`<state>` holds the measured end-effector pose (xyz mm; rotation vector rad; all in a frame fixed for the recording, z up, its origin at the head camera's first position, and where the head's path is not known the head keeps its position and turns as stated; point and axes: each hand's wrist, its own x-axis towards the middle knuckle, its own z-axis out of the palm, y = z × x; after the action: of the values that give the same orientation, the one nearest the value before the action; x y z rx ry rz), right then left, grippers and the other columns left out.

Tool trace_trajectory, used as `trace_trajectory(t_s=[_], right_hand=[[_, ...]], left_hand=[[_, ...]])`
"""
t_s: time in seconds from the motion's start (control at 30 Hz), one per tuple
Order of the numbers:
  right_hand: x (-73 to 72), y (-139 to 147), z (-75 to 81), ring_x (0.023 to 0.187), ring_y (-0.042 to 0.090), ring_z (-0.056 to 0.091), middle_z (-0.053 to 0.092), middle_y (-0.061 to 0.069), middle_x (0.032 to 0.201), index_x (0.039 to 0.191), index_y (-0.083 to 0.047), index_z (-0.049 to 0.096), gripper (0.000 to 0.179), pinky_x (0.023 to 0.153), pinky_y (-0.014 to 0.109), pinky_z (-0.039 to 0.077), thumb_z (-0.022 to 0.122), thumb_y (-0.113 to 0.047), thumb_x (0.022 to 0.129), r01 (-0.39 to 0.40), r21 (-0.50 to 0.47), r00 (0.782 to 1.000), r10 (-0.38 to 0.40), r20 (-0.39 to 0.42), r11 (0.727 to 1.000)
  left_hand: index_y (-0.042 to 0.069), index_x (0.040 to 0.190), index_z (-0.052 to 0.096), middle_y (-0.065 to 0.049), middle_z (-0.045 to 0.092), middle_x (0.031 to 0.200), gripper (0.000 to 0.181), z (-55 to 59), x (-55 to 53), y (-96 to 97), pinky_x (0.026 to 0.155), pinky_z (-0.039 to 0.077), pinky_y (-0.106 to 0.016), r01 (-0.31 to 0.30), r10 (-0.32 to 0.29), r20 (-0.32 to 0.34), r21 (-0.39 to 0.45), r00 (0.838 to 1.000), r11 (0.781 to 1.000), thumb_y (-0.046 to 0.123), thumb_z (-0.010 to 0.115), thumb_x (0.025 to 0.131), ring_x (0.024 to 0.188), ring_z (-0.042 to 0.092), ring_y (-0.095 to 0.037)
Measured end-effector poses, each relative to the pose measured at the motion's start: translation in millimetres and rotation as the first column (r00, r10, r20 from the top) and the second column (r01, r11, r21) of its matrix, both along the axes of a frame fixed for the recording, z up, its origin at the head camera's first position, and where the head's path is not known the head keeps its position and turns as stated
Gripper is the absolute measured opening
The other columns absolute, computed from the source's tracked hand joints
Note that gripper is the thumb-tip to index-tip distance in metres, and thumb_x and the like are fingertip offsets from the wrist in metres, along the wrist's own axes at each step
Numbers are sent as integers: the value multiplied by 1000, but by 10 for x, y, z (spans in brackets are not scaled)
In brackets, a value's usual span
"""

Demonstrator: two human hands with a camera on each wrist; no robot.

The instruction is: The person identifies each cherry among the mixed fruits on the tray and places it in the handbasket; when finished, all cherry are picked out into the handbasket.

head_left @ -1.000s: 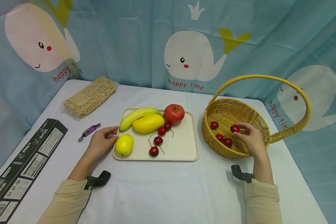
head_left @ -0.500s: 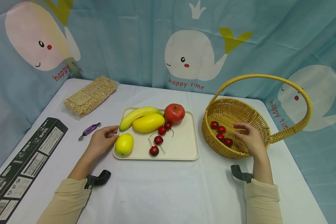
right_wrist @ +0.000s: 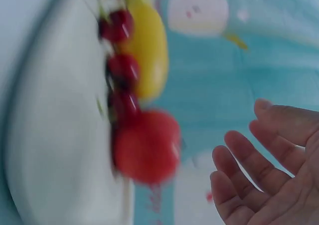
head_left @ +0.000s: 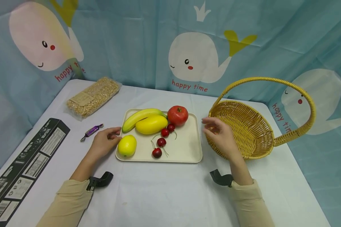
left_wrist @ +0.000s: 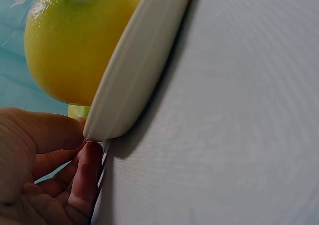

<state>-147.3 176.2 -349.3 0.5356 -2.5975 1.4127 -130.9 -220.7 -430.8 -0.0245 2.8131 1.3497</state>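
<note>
My left hand pinches the left rim of a cream tray, thumb above and fingers beneath in the left wrist view. On the tray lie a lemon close to that hand, a banana, a yellow mango-like fruit, a round red fruit and several stemmed cherries. My right hand holds nothing, its fingers loosely bent, over the left side of a yellow wicker basket. It hides the cherries in the basket.
A purple wrapped candy lies left of the tray, with a clear bag of grain behind it. A long black box lines the left table edge. The basket's tall handle arches up at the right.
My right hand released a cherry into the basket beside the others, then moved left toward the tray. The left hand stays at the tray's rim.
</note>
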Motion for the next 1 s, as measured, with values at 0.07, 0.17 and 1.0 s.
trace_trajectory(t_s=[0.07, 0.17, 1.0], right_hand=[[4, -187, -59, 93, 24, 59, 64, 11, 107, 112, -4, 63, 31, 76, 28, 48, 68, -10, 83, -65, 14, 998, 65, 25, 998], [38, -469, -157, 94, 25, 59, 64, 8, 107, 111, -6, 63, 30, 76, 35, 49, 69, -9, 82, -172, 39, 983, 169, 77, 984], [185, -1123, -511, 87, 9, 54, 63, -7, 100, 109, -13, 66, 30, 79, 19, 43, 72, -11, 79, -465, 379, 885, 405, 231, 800]], left_hand=[[-4, 128, 51, -19, 60, 111, 45, -8, -2, -2, 67, 43, -20, 3, -3, -3, -1, 1000, 1000, 11, 61, 87, 86, 54, -23], [-4, 128, 51, -19, 60, 110, 44, -16, -2, -3, 67, 43, -20, 5, -5, -7, -3, 1000, 1000, 10, 61, 87, 86, 54, -23], [-3, 128, 52, -19, 61, 110, 44, -10, -4, -8, 67, 42, -21, 2, -2, -4, -4, 1000, 1000, 11, 61, 87, 85, 53, -22]])
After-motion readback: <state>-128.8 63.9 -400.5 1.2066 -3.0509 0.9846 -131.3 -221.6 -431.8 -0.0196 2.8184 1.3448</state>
